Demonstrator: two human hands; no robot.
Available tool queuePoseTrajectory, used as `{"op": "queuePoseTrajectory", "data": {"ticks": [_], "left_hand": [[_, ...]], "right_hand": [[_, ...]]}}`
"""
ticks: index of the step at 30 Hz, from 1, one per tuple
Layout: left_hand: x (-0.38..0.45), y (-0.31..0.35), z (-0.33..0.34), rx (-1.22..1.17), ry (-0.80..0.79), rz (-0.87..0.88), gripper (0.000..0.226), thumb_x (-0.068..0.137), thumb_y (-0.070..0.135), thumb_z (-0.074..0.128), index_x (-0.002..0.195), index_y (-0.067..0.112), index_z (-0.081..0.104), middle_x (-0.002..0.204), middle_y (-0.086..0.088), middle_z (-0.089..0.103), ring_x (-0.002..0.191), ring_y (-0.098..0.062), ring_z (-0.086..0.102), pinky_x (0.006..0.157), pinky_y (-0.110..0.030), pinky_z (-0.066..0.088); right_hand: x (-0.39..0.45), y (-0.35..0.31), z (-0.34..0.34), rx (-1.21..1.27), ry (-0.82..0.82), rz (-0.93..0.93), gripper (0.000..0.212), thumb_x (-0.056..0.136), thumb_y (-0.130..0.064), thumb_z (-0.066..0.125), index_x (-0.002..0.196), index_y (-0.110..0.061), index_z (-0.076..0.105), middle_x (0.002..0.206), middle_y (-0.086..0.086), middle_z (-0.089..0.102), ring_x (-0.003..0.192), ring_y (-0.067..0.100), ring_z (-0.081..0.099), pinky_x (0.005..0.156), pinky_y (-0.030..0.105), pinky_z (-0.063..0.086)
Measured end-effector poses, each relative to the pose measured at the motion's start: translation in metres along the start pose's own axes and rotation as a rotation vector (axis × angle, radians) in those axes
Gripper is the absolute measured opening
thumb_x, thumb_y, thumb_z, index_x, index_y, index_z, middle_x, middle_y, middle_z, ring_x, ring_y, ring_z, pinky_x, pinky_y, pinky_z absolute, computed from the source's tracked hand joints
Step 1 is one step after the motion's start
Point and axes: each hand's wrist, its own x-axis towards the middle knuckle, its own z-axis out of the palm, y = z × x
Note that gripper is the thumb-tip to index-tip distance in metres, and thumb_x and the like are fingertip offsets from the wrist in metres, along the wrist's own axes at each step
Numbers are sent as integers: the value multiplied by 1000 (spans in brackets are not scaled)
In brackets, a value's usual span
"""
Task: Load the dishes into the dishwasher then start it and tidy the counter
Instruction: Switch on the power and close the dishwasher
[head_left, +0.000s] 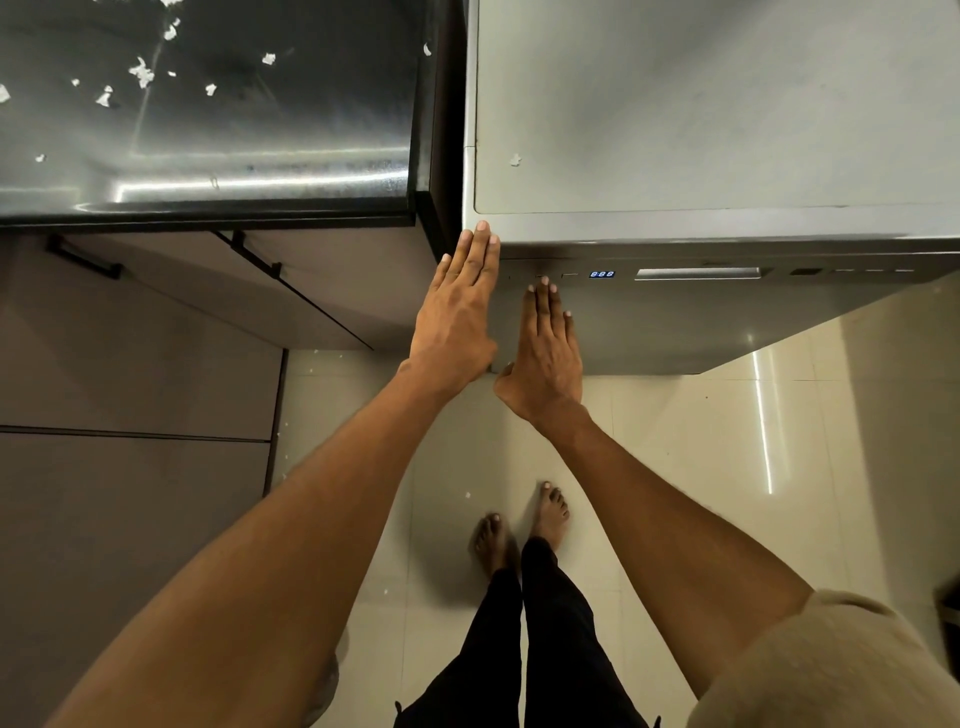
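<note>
At right, beside the table: dishwasher (701, 244), silver, door closed
Control strip: blue display (601, 274) reading 8:88; no brand legible
Left hand (457, 312): fingers straight and together, flat against the door's left top corner
Right hand (548, 343): fingers straight, slightly spread, tips at the buttons left of the display
Table (208, 130): dark, glossy, strewn with white scraps (141, 73)
Floor (727, 467): pale tiles, bare feet

The person wears black trousers (540, 639) and a beige short sleeve (831, 670) at five o'clock; forearms and feet (519, 525) are bare.
</note>
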Motion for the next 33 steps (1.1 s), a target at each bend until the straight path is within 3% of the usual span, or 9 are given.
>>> {"op": "queuePoseTrajectory", "data": {"ticks": [33], "left_hand": [[0,5,5,34,28,-22,104,74,-2,61,159,7,2,167,-9,-5,154,-23,-7,126,-39,7]], "right_hand": [[1,4,1,-20,-18,-10,110,83,-31,66,159,-6,-9,167,11,-17,155,24,-15,127,42,3]]}}
